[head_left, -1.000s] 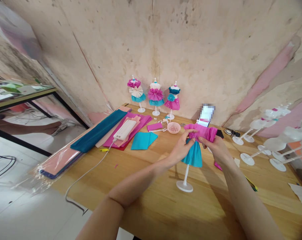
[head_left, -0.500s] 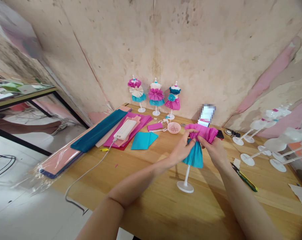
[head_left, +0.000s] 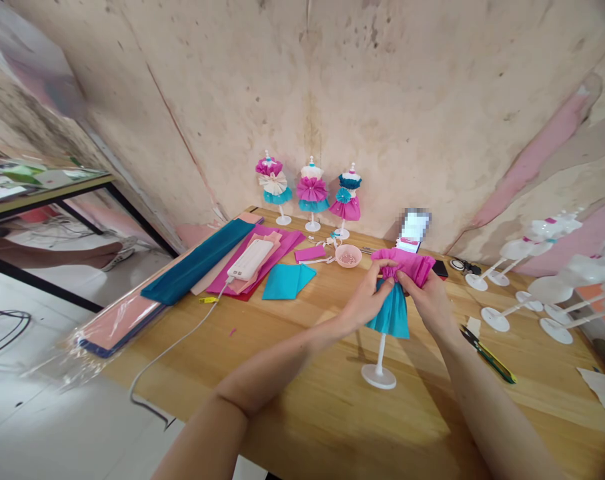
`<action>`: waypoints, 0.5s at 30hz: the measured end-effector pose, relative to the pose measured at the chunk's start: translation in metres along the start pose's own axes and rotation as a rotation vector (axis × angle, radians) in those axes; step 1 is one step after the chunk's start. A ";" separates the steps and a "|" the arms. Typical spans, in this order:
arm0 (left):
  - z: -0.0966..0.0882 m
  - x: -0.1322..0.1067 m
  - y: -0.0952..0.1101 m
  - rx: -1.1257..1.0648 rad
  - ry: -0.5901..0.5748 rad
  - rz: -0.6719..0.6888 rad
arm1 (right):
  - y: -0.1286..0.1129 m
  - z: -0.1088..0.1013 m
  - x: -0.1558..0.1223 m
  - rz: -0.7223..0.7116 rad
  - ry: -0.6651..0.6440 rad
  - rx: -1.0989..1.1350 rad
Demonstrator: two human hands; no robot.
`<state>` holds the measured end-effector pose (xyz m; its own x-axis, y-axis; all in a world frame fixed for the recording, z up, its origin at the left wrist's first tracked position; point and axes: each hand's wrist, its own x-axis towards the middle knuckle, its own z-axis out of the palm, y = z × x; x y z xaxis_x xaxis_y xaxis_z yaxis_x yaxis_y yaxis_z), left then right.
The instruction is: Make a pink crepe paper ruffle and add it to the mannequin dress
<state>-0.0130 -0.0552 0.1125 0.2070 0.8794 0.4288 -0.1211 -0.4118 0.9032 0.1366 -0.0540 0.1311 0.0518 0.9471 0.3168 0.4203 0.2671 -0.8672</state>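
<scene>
A small mannequin on a white stand point(head_left: 379, 375) wears a teal crepe-paper skirt point(head_left: 393, 312) and stands on the wooden table point(head_left: 302, 400). A gathered strip of magenta crepe paper point(head_left: 408, 264) sits at its top. My left hand point(head_left: 366, 297) pinches the paper's left end at the mannequin's waist. From the other side, my right hand point(head_left: 431, 301) holds the same paper with its fingers pressed together. The mannequin's body is hidden behind the paper and my fingers.
Three dressed mannequins point(head_left: 312, 190) stand by the back wall. Teal, pink and magenta paper sheets point(head_left: 202, 260), a white power bank point(head_left: 250, 259) with cable, a folded teal piece point(head_left: 287, 281) and a pink bowl point(head_left: 348, 255) lie left. Bare white mannequins point(head_left: 542, 280) stand right; a pen point(head_left: 488, 355) lies near my right arm.
The mannequin's base has shifted a little to the right and nearer. My right hand moved slightly left, uncovering the pen on the table. Both hands keep their hold on the magenta paper.
</scene>
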 end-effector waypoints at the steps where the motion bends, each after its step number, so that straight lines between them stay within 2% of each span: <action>1: 0.000 0.000 0.000 -0.001 0.003 -0.003 | 0.000 0.000 0.000 -0.001 0.004 -0.005; 6: 0.000 -0.001 0.003 -0.004 0.002 0.003 | 0.002 0.002 -0.001 -0.006 0.028 -0.028; 15: -0.001 0.001 -0.002 0.016 -0.025 0.044 | -0.005 0.003 -0.002 0.016 -0.001 0.100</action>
<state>-0.0138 -0.0529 0.1116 0.2257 0.8542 0.4683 -0.1156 -0.4539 0.8835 0.1316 -0.0568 0.1340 0.0567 0.9517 0.3019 0.3272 0.2680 -0.9062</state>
